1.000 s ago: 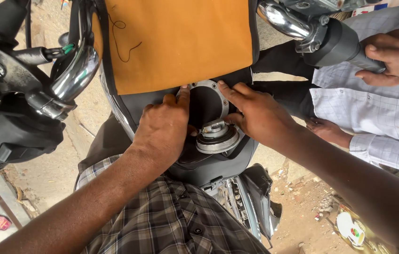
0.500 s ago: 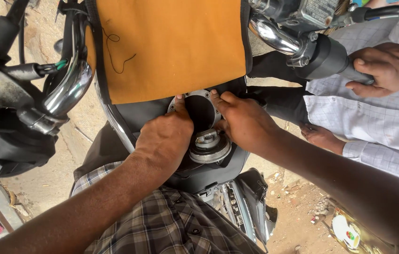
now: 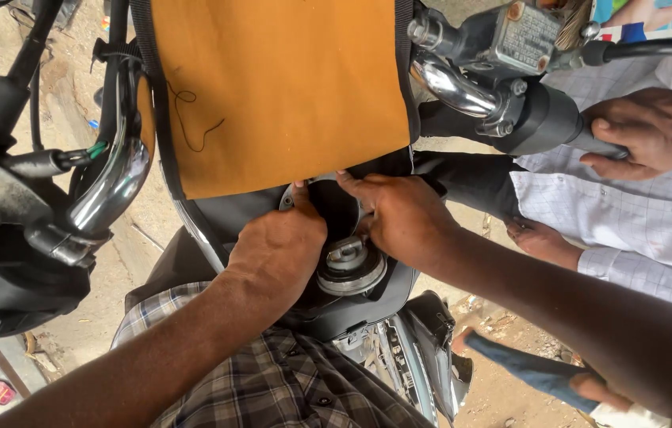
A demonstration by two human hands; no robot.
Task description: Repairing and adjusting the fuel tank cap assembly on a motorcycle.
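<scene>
Gripping: left hand (image 3: 276, 250) and right hand (image 3: 399, 214) clasp the tank opening (image 3: 336, 208).
Cap (image 3: 349, 265): rigid metal; hold by its rim.

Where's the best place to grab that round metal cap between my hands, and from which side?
Probably by its wide outer rim: the metal cap is round, with a small raised centre. Come from the right hand side, where the rim shows bare; the left hand covers its other edge.

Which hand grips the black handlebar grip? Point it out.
The other person's hand at upper right, in a white checked sleeve, wraps the black rubber handlebar grip. The wearer's left hand and right hand sit at the tank.
</scene>
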